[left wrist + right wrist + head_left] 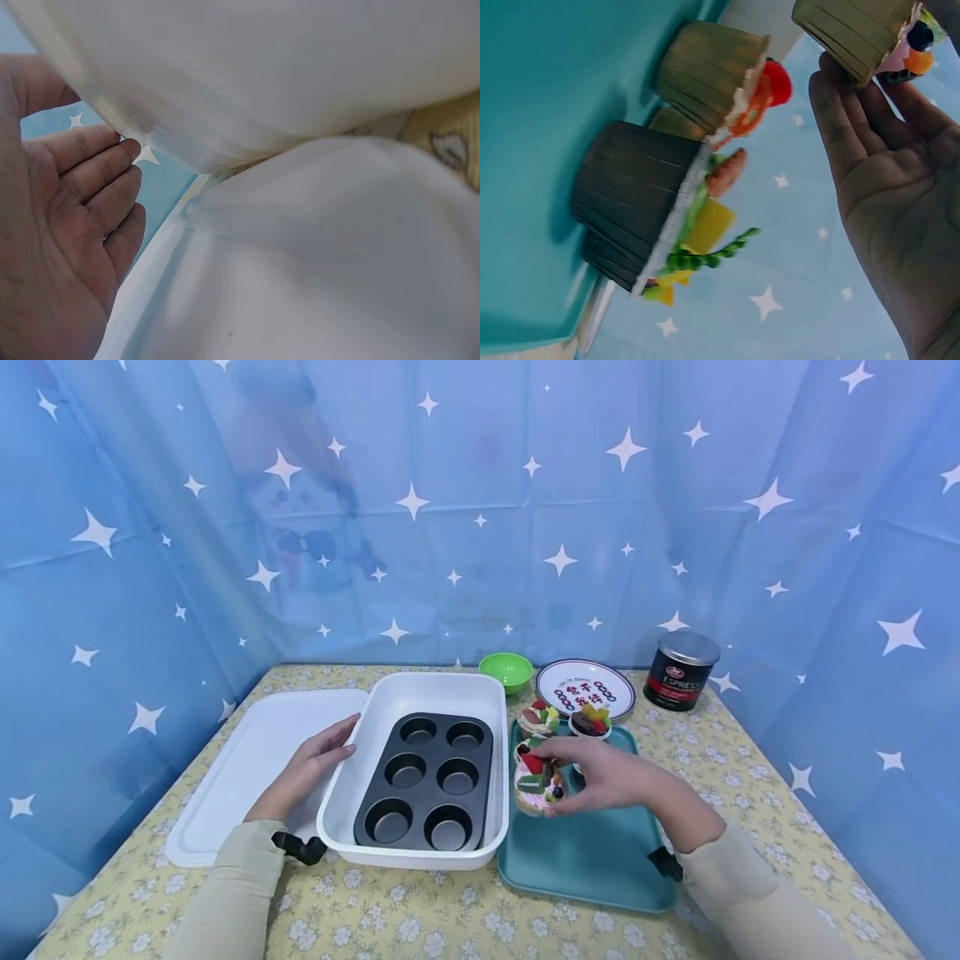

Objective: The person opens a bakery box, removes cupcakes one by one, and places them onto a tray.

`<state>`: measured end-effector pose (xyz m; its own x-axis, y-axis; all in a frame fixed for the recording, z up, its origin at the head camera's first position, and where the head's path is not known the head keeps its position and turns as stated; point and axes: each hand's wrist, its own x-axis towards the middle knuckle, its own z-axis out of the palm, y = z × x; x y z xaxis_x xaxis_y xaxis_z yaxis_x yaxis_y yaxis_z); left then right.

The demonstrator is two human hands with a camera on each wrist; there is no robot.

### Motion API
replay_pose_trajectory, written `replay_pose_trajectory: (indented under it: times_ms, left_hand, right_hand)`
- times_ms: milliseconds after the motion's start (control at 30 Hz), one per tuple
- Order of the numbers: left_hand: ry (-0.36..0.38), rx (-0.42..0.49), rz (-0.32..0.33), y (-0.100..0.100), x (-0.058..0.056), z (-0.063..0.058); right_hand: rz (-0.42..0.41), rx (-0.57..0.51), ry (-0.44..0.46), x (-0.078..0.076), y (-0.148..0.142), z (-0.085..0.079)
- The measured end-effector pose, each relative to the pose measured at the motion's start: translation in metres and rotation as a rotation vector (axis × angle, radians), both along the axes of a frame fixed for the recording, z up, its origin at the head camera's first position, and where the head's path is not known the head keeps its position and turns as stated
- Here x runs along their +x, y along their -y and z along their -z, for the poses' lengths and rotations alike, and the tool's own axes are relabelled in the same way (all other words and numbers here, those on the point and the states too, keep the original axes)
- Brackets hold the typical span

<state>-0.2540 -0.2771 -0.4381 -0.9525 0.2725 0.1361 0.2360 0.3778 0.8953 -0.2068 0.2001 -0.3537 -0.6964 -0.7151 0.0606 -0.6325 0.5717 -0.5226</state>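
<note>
My right hand (611, 774) pinches a cupcake (534, 793) with pink cream and berry toppings, at the left edge of a teal tray (577, 860). In the right wrist view, its tan paper cup (855, 34) sits at the fingertips, lifted off the tray. Other cupcakes stand on that tray, among them a dark-cupped one (637, 199) and a tan-cupped one (709, 75). My left hand (311, 768) touches the left side of a white tub (345, 835) with its fingers nearly straight. Inside the tub lies a black muffin pan (431, 781) whose cups hold nothing.
A white lid (232, 768) lies left of the tub, partly under my left forearm. Behind the teal tray are a green bowl (506, 670), a patterned plate (585, 687) and a black espresso tin (681, 671). A blue starry curtain (480, 527) surrounds the flowered tabletop (408, 918).
</note>
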Motion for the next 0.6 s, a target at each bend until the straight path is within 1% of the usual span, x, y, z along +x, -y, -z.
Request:
replay_pose_trajectory:
  times_ms: [200,367,467,600]
  left_hand:
    - [-0.001,-0.002,0.004,0.0,0.0,0.0]
    - [0.006,-0.001,0.002,0.0,0.0,0.0]
    - [0.003,-0.003,0.002,0.0,0.0,-0.001]
    - [-0.002,-0.011,0.002,-0.001,-0.001,-0.001]
  right_hand:
    - [-0.02,-0.008,0.024,-0.002,-0.001,0.009]
    - [-0.047,0.023,0.028,-0.004,0.001,0.015]
    - [-0.052,0.052,0.064,-0.004,0.002,0.018]
    - [-0.061,0.074,0.151,-0.005,0.004,0.022]
